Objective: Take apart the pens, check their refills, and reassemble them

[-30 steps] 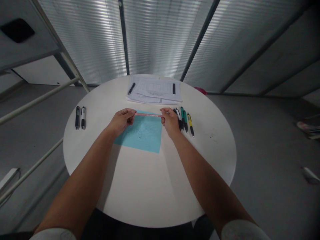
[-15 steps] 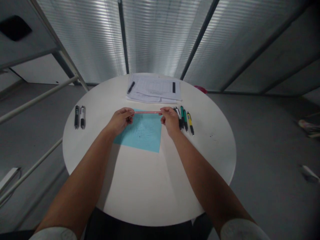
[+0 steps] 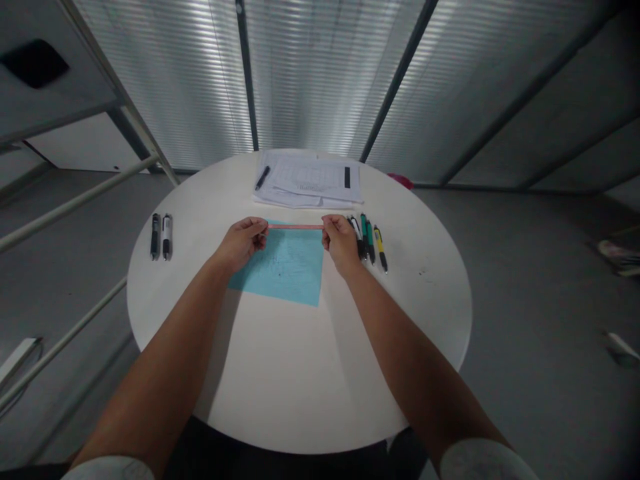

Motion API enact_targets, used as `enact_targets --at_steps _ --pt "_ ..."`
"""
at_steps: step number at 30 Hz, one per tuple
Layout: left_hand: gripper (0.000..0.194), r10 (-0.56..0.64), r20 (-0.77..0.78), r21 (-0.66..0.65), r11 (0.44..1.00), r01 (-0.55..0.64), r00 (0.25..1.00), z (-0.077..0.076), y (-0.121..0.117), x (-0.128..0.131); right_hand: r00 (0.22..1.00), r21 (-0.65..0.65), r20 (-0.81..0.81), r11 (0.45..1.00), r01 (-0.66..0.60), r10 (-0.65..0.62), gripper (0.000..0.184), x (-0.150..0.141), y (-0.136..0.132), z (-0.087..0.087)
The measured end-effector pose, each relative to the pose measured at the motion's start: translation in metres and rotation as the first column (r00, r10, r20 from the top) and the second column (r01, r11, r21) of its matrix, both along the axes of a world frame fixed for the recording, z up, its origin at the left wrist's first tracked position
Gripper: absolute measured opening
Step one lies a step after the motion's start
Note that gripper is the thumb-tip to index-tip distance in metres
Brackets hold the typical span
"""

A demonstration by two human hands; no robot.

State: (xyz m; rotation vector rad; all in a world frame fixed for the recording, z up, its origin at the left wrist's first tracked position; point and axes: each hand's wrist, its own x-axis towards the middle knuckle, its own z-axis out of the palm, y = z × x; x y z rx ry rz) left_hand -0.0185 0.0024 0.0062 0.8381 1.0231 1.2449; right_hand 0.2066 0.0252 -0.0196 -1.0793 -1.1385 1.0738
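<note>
Levelled out since the last look, that pink pencil [image 3: 295,227], or so it seemed, was pinched at each end by the left hand [image 3: 241,244] and right hand [image 3: 341,245], 2 even grips keeping it straight above the blue sheet [image 3: 280,270].

Ends of pink rod [image 3: 295,227] hidden in left hand [image 3: 241,243] and right hand [image 3: 341,245]; marks on blue sheet [image 3: 280,267] too small to read; floor object [image 3: 620,350] at right blurred.

Walls: ribbed translucent panels [image 3: 320,80], divided by dark metal mullions [image 3: 397,80]
Light: bright horizontal bands glowing through the panels; dimmer towards the edges
Floor: smooth grey surface [image 3: 525,280]
Furniture: round white table [image 3: 430,313]; pale metal rails [image 3: 75,205] at left
Upper left: grey panel [image 3: 60,110] with dark opening [image 3: 34,63]
</note>
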Motion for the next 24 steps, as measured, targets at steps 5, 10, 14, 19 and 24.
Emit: enact_targets --at_steps 5,10,14,19,24 --pt "0.016 0.007 -0.018 0.025 1.000 -0.006 1.000 -0.0046 0.0022 0.0004 1.000 -0.024 -0.010 1.000 -0.004 0.004 0.022 -0.0006 -0.0014 0.0009" --pt "0.015 0.008 -0.028 0.021 1.000 -0.008 1.000 -0.0042 0.0019 0.0001 1.000 -0.057 -0.010 0.998 0.002 -0.003 0.020 -0.0003 -0.0023 0.0020" --pt "0.013 0.017 0.001 0.003 1.000 -0.017 1.000 -0.0039 0.0012 -0.0008 1.000 -0.029 0.015 0.999 0.022 -0.022 0.024 0.0001 -0.0022 0.0011" --pt "0.009 -0.002 0.032 0.017 1.000 0.001 0.999 -0.0051 0.0014 -0.0022 0.998 0.002 0.069 1.000 0.012 -0.012 0.027 0.0007 -0.0009 -0.0004" --pt "0.008 -0.027 0.022 0.030 0.999 0.026 0.999 -0.0062 0.0030 -0.0027 0.997 0.012 0.069 1.000 -0.025 0.024 0.031 0.0003 0.0000 -0.0009"
